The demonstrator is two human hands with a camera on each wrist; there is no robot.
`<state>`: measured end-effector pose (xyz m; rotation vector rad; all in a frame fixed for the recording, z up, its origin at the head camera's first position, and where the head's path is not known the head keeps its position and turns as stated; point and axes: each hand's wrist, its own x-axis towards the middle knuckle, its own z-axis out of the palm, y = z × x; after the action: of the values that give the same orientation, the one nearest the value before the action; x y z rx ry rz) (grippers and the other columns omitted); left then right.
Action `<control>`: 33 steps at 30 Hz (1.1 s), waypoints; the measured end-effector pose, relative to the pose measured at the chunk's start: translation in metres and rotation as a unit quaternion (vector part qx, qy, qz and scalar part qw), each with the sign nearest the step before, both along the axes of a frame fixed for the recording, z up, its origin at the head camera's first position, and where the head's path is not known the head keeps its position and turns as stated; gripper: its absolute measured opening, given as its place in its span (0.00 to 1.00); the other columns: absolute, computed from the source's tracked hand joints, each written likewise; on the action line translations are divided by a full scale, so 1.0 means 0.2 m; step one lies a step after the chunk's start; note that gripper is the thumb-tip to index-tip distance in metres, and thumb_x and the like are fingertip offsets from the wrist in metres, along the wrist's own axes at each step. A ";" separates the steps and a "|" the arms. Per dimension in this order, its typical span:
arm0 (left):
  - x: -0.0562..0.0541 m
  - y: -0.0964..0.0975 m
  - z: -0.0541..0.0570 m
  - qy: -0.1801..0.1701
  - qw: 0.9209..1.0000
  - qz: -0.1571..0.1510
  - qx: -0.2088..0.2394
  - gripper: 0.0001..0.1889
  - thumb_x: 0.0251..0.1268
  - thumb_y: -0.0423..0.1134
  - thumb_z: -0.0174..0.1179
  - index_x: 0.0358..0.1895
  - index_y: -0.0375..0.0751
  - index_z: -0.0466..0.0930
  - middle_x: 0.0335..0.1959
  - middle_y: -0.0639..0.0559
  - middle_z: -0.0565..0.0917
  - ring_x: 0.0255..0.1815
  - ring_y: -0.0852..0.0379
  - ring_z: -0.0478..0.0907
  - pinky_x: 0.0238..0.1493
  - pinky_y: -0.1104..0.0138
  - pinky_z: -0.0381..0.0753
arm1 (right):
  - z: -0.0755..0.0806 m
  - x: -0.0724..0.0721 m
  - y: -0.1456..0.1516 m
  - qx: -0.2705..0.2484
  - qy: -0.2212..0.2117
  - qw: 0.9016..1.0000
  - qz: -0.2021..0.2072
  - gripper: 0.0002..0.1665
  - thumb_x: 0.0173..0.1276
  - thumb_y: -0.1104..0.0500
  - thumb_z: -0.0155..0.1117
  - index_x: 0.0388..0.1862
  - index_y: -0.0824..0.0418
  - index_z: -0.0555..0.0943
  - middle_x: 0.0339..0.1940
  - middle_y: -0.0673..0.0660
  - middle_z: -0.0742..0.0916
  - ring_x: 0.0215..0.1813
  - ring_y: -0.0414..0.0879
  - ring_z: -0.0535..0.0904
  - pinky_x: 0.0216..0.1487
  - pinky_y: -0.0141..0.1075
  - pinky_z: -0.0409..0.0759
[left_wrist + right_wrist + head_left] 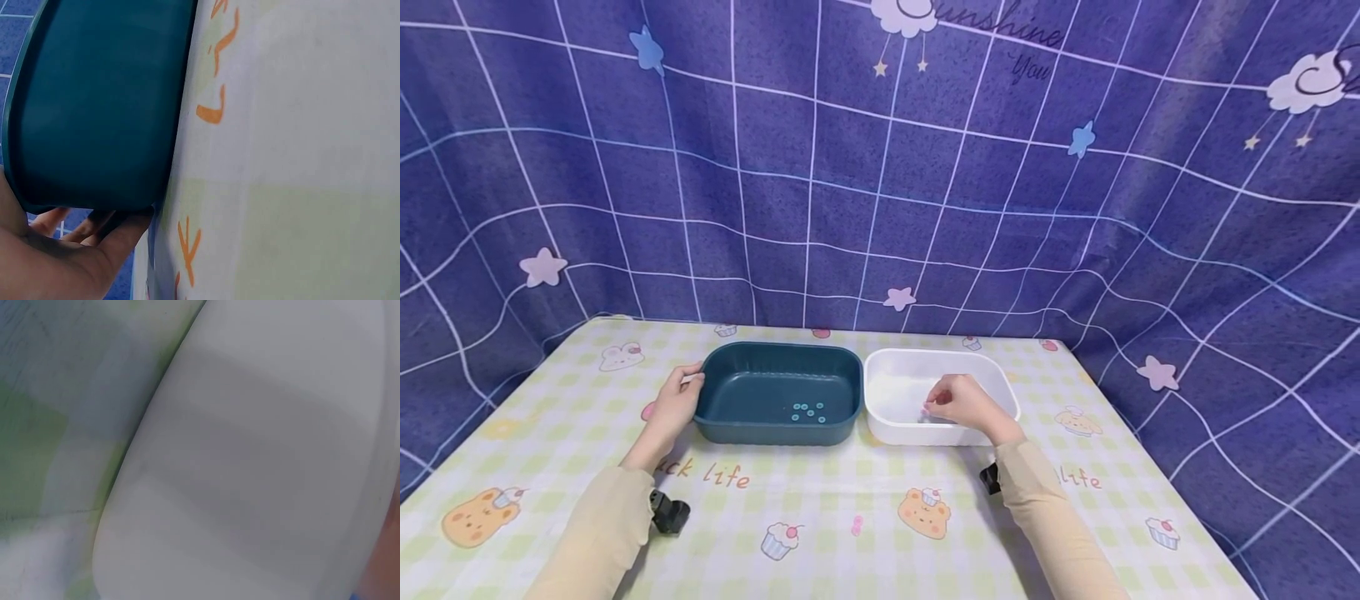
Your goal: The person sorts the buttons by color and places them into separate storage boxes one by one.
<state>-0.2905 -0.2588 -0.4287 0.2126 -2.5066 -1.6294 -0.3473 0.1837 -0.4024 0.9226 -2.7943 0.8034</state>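
A dark teal basin [778,435] stands on the left, with several small light-blue round pieces [810,412], button-like, on its floor. At its left end my left hand [679,400] grips the rim and end wall; the left wrist view has the thumb by the rim [7,125] and the fingers under the end. Beside it is a white basin [925,433], close against the teal one. My right hand [958,400] reaches over its front rim, with thumb and fingers pinched at a small pinkish piece [925,409]. The right wrist view has mainly the white basin's outer wall [250,450]; the fingertips are hidden there.
Both basins stand on a checked tablecloth [700,533] printed with bears, cupcakes and lettering. Two small pink round spots [857,525] lie near the front middle. A blue gridded curtain [865,167] hangs behind the table. Black wrist devices [668,512] sit by the sleeves.
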 end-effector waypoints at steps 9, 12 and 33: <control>0.00 0.00 0.00 -0.006 1.000 0.002 0.003 0.28 0.76 0.49 0.30 0.71 0.34 0.51 0.65 0.27 0.63 0.63 0.37 0.65 0.57 0.52 0.69 | 0.00 0.00 0.02 0.009 -0.002 1.000 -0.007 0.05 0.56 0.59 0.69 0.28 0.61 0.85 0.25 0.51 0.83 0.29 0.37 0.74 0.36 0.30 0.75; 0.00 0.00 0.00 -0.008 1.000 0.003 0.004 0.28 0.77 0.49 0.30 0.71 0.34 0.51 0.66 0.27 0.62 0.63 0.37 0.64 0.58 0.51 0.69 | 0.01 0.01 0.02 0.010 -0.007 1.000 -0.009 0.05 0.56 0.60 0.69 0.28 0.62 0.84 0.24 0.51 0.83 0.28 0.37 0.74 0.35 0.30 0.75; -0.01 0.00 0.00 -0.005 1.000 0.002 0.001 0.28 0.76 0.48 0.30 0.71 0.34 0.51 0.65 0.27 0.64 0.62 0.39 0.66 0.55 0.56 0.70 | 0.02 0.02 0.03 -0.005 0.018 1.000 -0.004 0.03 0.56 0.61 0.68 0.28 0.61 0.84 0.24 0.50 0.83 0.25 0.35 0.71 0.31 0.28 0.72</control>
<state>-0.2917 -0.2585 -0.4289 0.2259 -2.5106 -1.6349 -0.3424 0.1904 -0.3989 0.9154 -2.7587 0.7894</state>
